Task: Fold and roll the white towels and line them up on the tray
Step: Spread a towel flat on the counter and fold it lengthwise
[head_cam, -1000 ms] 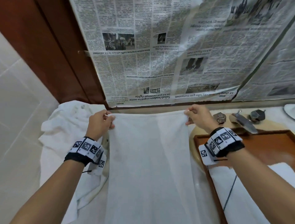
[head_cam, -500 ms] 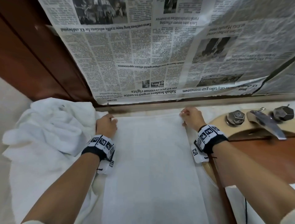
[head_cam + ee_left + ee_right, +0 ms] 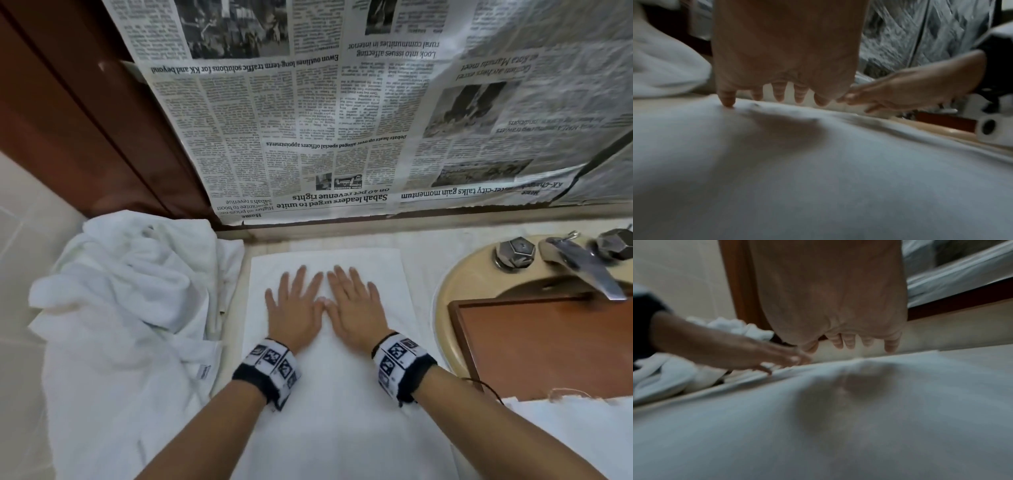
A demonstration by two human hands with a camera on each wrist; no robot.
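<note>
Counter centre, 6 to 12 o'clock: flat towel (image 3: 329, 394) lies spread lengthwise, its far edge just short of the newspaper-covered wall (image 3: 308, 120).
Left hand (image 3: 296, 308): mine, palm down on the far half of the flat towel, fingers straight and spread wide, holding nothing.
Right hand (image 3: 356, 306): mine, palm down just beside the left, fingers straight and spread, holding nothing; the two thumbs look to be touching.
Left wrist view: my left hand (image 3: 785, 53) hangs over the cloth (image 3: 818, 170) with the little fingertip on it; contact of the other tips is too blurred to call. My right hand (image 3: 906, 91) lies flat at 3 o'clock.
Right wrist view: my right hand (image 3: 830, 293) is over the cloth (image 3: 838, 418), with my left hand (image 3: 725, 350) flat at 9 o'clock.
Towel pile (image 3: 120, 308): crumpled white towels at 9 o'clock, beside the flat towel.
Tray (image 3: 541, 346): brown, at 3 o'clock, set over the sink basin (image 3: 459, 284); white cloth (image 3: 582, 435) covers its near part.
Faucet (image 3: 582, 267): at 2 o'clock, between two faceted knobs, spout over the tray's far edge.
</note>
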